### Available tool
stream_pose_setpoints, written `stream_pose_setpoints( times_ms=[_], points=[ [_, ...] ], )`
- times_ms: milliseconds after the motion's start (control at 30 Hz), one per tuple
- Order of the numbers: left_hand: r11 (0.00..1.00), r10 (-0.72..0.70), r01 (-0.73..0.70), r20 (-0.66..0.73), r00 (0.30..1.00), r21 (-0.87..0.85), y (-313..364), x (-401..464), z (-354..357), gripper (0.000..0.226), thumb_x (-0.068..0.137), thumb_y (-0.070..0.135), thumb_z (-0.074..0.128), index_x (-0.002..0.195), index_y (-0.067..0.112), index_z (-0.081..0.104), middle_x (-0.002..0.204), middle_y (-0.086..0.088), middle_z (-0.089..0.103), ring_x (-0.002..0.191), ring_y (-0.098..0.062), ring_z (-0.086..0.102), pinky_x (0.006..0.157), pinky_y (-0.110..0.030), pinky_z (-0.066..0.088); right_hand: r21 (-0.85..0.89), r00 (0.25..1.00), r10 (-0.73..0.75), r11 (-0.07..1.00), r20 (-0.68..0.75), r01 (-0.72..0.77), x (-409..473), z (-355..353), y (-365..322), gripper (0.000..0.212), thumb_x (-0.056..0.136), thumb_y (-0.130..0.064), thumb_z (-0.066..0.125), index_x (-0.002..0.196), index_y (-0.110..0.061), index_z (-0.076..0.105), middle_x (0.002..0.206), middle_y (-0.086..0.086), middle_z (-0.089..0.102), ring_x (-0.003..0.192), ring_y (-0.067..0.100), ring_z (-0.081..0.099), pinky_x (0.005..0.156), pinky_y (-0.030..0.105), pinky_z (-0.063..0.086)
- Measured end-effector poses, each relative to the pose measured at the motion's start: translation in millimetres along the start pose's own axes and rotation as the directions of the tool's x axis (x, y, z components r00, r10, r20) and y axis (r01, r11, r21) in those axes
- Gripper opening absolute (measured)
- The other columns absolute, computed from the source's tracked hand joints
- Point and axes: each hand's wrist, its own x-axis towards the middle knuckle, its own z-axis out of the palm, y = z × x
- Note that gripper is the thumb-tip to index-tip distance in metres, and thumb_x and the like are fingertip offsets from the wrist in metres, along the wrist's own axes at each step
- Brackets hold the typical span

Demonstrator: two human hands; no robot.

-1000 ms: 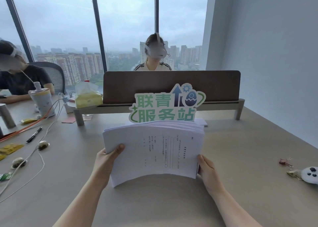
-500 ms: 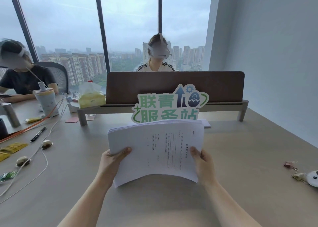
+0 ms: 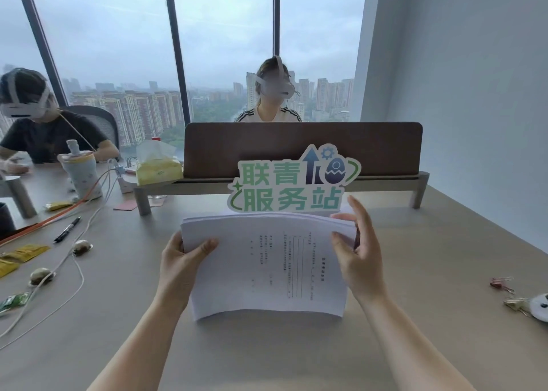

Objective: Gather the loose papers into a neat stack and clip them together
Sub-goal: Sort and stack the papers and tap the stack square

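The left hand [image 3: 181, 261] grips the left edge of the stack of papers [image 3: 267, 266], thumb curled over the top sheet and fingers hidden beneath; the right hand [image 3: 360, 254] is at the stack's right edge with its fingers spread and mostly straight, the thumb lying on the top sheet, so it looks to be patting or steadying that edge rather than clamping it; the stack stands on its lower edge on the table [image 3: 415, 272], tilted back towards the green sign [image 3: 293, 183] just behind it, and its bottom edge bows slightly.

Judging from this single head view, the gathering seems done, since the sheets form one thick pile; the squaring looks nearly finished, though the top edges still show a faint stagger; the clipping is not yet done, for no clip sits on the pile; the binder clips [image 3: 502, 284] lie well apart on the table to the right, beside a small white object [image 3: 541, 303], so a reach across is probably called for next.

As for containers: a tissue pack [image 3: 157, 165] rests on the shelf with a tissue poking out of its top; a sleeved bottle [image 3: 81, 174] stands at the left, its contents hidden.
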Motion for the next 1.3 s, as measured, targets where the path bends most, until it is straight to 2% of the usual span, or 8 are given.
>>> stream_pose_setpoints(
  times_ms=[133,300,433,600,767,933,1067,1300],
  points=[
    [0.973,0.165,-0.158,-0.030,0.986,0.169,15.1,8.1,-1.2,0.060,0.076,0.025,0.082,0.119,0.056,0.053,0.121,-0.005,0.064,0.112,-0.030,0.060,0.092,-0.047,0.052,-0.189,0.987,-0.153,0.969,0.055,0.161,10.4,1.1,-11.2,0.032,0.092,-0.002,0.061,0.112,-0.025,0.070,0.107,-0.012,0.064,0.103,-0.005,0.060,0.085,0.012,0.052],
    [0.927,0.237,-0.234,0.023,0.971,0.294,24.1,7.6,2.6,0.037,0.078,0.012,0.078,0.077,0.048,0.071,0.079,0.020,0.069,0.073,0.000,0.059,0.063,-0.012,0.048,-0.226,0.983,-0.174,0.957,0.051,0.181,5.5,-4.5,-3.2,0.027,0.092,0.000,0.061,0.110,-0.017,0.073,0.113,-0.010,0.063,0.108,-0.010,0.055,0.088,0.005,0.044],
    [0.919,0.262,-0.249,-0.001,0.965,0.307,28.9,7.5,3.7,0.031,0.080,0.010,0.076,0.098,0.034,0.067,0.088,0.017,0.068,0.074,0.013,0.059,0.061,-0.004,0.046,-0.200,0.984,-0.177,0.964,0.018,0.177,5.5,-5.0,-6.1,0.029,0.094,-0.005,0.061,0.113,-0.024,0.071,0.114,-0.017,0.063,0.108,-0.005,0.057,0.088,0.009,0.045],
    [0.995,0.025,-0.031,0.069,0.997,0.094,17.6,7.6,-6.3,0.061,0.067,0.014,0.086,0.120,0.030,0.060,0.097,0.003,0.070,0.079,-0.001,0.067,0.069,-0.018,0.055,0.172,0.984,0.165,0.970,0.061,-0.173,1.9,-7.0,-1.4,0.053,0.090,-0.024,0.069,0.138,-0.030,0.046,0.118,-0.009,0.068,0.102,0.009,0.067,0.079,0.024,0.057],
    [0.986,-0.166,0.162,0.153,0.974,0.040,-10.1,-1.1,-13.3,0.081,0.021,0.055,0.094,0.086,0.010,0.078,0.088,-0.009,0.077,0.079,-0.025,0.071,0.063,-0.029,0.058,0.311,0.853,0.414,0.804,0.318,-0.507,-14.8,-4.4,16.5,0.010,0.086,-0.014,0.070,0.095,-0.016,0.075,0.099,0.010,0.076,0.094,0.038,0.070,0.072,0.039,0.055],
    [0.992,-0.121,0.124,0.135,0.983,-0.012,-3.2,-0.1,-5.9,0.067,0.020,0.051,0.095,0.072,0.012,0.080,0.081,-0.008,0.077,0.069,-0.020,0.071,0.061,-0.030,0.059,0.240,0.878,0.419,0.850,0.231,-0.468,-12.7,5.4,5.8,0.025,0.092,-0.009,0.064,0.074,-0.019,0.077,0.084,0.005,0.077,0.077,0.026,0.072,0.069,0.039,0.056],
    [0.994,-0.079,0.089,0.150,0.985,-0.057,4.3,6.6,-10.0,0.050,0.031,0.035,0.093,0.074,0.013,0.079,0.080,-0.004,0.077,0.069,-0.015,0.071,0.061,-0.026,0.058,0.353,0.906,0.348,0.838,0.241,-0.416,-4.1,0.6,-3.4,0.015,0.091,-0.003,0.063,0.085,-0.009,0.075,0.087,0.006,0.077,0.079,0.022,0.074,0.068,0.033,0.059],
    [0.977,-0.212,0.211,0.170,0.962,0.024,-26.7,-8.1,-23.8,0.073,0.018,0.049,0.096,0.078,0.010,0.079,0.085,-0.010,0.077,0.073,-0.021,0.072,0.059,-0.028,0.057,0.289,0.836,0.468,0.789,0.287,-0.541,-23.3,6.4,15.3,0.013,0.084,-0.006,0.072,0.084,-0.017,0.079,0.096,0.012,0.077,0.090,0.034,0.070,0.082,0.048,0.054]
  ],
)
